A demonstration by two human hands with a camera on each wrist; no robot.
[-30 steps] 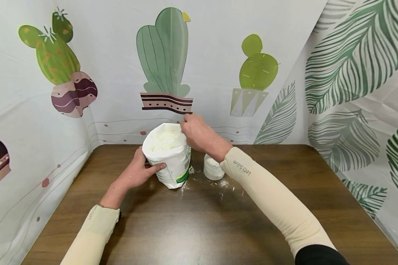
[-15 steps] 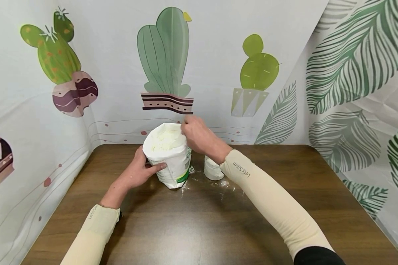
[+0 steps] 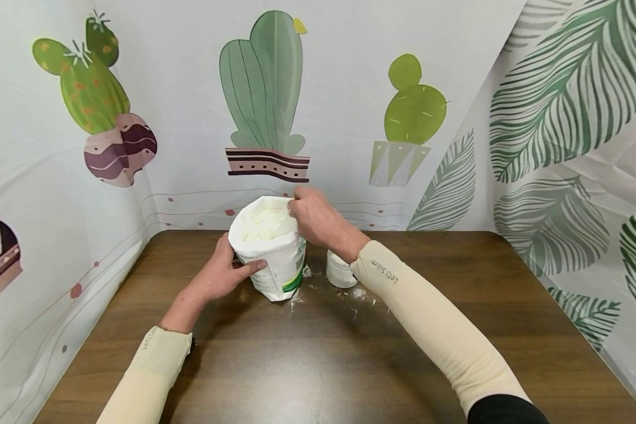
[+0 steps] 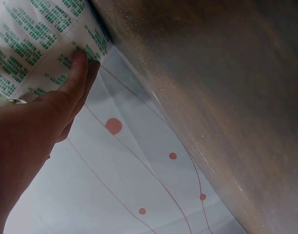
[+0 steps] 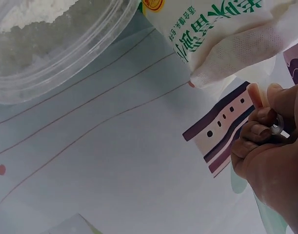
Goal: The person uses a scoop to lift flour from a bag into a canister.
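A white flour bag (image 3: 272,268) with green print leans on the table, its top wide and filled with pale powder (image 3: 265,225). My left hand (image 3: 219,274) holds its left side, thumb across the front; in the left wrist view, fingers (image 4: 76,73) lie along the printed back. At the bag's right rim is my right hand (image 3: 318,218), fingers curled. The right wrist view shows the clear end of a thin handle (image 5: 277,127) in that fist; its other end is hidden. Partly behind the right forearm stands a clear jar (image 3: 341,272) containing white powder.
White powder is spilled on the brown wooden table (image 3: 307,359) between the bag and jar and in front of them. A printed cloth (image 3: 344,118) hangs right behind the table's back edge, close to the right hand.
My right hand has dipped slightly at the bag's rim. The left hand, bag and jar stay where they were.
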